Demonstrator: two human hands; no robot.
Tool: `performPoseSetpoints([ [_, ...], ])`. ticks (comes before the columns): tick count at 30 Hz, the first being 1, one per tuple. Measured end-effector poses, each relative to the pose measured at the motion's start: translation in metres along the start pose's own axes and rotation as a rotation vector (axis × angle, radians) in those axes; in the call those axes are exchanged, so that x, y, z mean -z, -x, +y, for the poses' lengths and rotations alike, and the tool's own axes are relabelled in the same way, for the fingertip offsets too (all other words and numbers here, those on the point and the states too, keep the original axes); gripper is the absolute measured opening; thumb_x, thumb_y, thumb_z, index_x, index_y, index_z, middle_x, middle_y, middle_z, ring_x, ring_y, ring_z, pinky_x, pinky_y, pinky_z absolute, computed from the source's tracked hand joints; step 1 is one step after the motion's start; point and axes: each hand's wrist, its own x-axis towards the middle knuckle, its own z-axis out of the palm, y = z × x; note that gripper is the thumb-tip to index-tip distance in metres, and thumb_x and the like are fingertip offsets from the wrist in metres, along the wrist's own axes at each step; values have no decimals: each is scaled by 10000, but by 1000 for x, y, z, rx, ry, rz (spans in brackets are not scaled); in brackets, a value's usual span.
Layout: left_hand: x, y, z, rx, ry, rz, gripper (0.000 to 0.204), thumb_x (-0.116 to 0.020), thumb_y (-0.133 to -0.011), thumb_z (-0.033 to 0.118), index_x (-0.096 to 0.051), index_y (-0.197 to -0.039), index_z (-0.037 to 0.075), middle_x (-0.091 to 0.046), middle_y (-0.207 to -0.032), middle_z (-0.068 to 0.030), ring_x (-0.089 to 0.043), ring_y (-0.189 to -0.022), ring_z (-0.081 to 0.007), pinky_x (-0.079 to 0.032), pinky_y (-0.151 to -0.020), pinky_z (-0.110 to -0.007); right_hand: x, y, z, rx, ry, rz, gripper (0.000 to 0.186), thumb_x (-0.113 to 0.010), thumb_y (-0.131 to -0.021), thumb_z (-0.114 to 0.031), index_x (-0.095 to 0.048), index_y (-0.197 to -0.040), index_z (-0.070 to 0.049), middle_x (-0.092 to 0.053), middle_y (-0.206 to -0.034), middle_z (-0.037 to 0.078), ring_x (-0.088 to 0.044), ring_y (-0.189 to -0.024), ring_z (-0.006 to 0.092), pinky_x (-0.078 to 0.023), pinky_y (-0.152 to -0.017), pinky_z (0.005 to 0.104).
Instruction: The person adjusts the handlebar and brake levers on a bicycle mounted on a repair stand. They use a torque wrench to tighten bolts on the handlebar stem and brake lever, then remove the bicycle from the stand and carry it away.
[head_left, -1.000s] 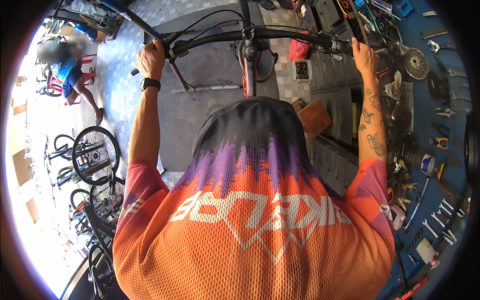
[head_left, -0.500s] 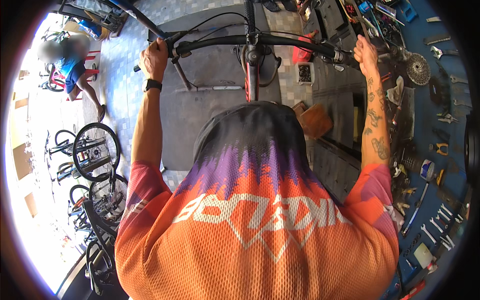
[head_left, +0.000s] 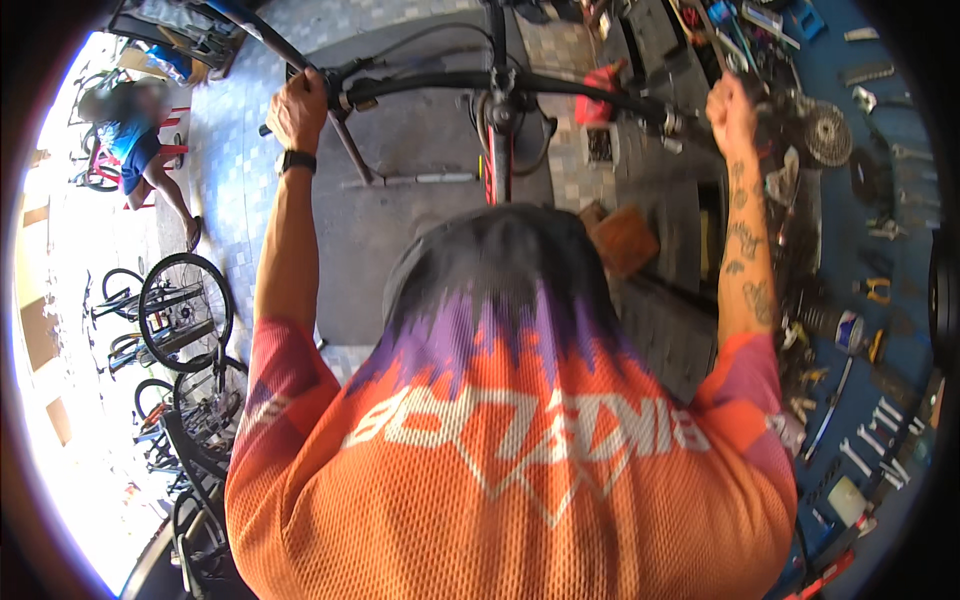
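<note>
Left hand (head_left: 297, 110) wraps snugly round the handlebar (head_left: 420, 84) at one end, right hand (head_left: 732, 115) (slightly blurred) closes round the other; the bar lies crosswise ahead, probably best steadied with even pressure.

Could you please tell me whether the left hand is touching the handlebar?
Touching: the head view shows the left hand closed around the handlebar near its left end.
</note>
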Motion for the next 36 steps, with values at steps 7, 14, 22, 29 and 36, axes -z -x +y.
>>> performPoseSetpoints([
  [7, -4, 1, -6, 44, 28, -68, 481, -498, -995, 458, -749, -846, 75, -715, -810, -203, -695, -797, -446, -518, -722, -541, 22, 5, 13, 508, 1161, 133, 534, -681, -983, -539, -594, -777, -53, -476, -625, 24, -496, -599, 147, -399, -585, 357],
  [14, -2, 11, -10, 50, -14, -21, 442, -522, -992, 413, -760, -837, 74, -703, -786, -218, -690, -751, -453, -519, -687, -549, -9, 25, 32, 602, 1312, 379, 432, -728, -945, -529, -710, -864, -105, -678, -729, 33, -656, -682, 253, -485, -619, 417],
  [22, -2, 15, -14, 64, 2, 2, 441, -516, -990, 403, -757, -821, 75, -705, -780, -221, -693, -753, -454, -527, -699, -547, -103, 98, 172, 791, 1211, -564, 203, -801, -874, -227, -679, -815, -76, -671, -771, 78, -673, -740, 292, -540, -714, 420],
  [29, -4, 13, -15, 58, -4, 5, 450, -522, -984, 417, -748, -813, 67, -708, -779, -218, -691, -754, -460, -527, -686, -535, -125, 116, 296, 261, 1626, -703, 380, -695, -936, -244, -636, -1246, -31, -681, -1216, 210, -667, -1134, 374, -551, -957, 463],
  [36, -6, 8, -16, 46, -9, 25, 445, -515, -987, 410, -758, -822, 76, -712, -781, -212, -694, -757, -455, -531, -704, -539, -126, 95, 278, 501, 1669, -771, 324, -617, -942, -284, -708, -795, -11, -705, -768, 245, -721, -760, 424, -596, -719, 526],
])
